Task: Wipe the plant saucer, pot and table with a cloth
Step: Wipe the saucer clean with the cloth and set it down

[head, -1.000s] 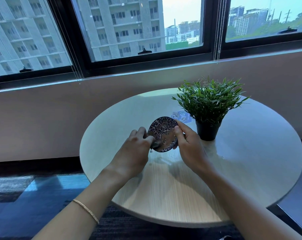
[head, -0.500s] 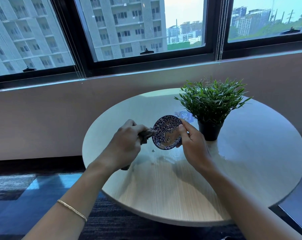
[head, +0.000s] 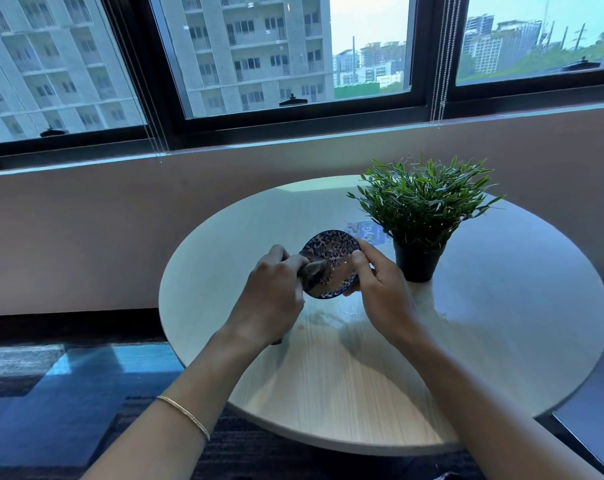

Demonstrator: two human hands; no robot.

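Note:
A small round saucer (head: 335, 252) with a blue leafy pattern is held tilted above the round wooden table (head: 501, 323). My right hand (head: 380, 289) grips its right rim, thumb on the front. My left hand (head: 276, 296) is closed on a grey cloth (head: 312, 271) and presses it onto the saucer's lower left face. Most of the cloth is hidden inside the fist. The black pot (head: 416, 263) with a bushy green plant (head: 421, 202) stands on the table just right of my right hand.
A blue and white card (head: 366, 233) lies flat on the table behind the saucer, partly under the plant's leaves. A low wall and window sill (head: 293, 143) run behind the table. Dark carpet (head: 68, 393) lies to the left.
The cloth hand drew back left off the saucer half a second ago, then came back onto its lower left face. The saucer stays held in the right hand.

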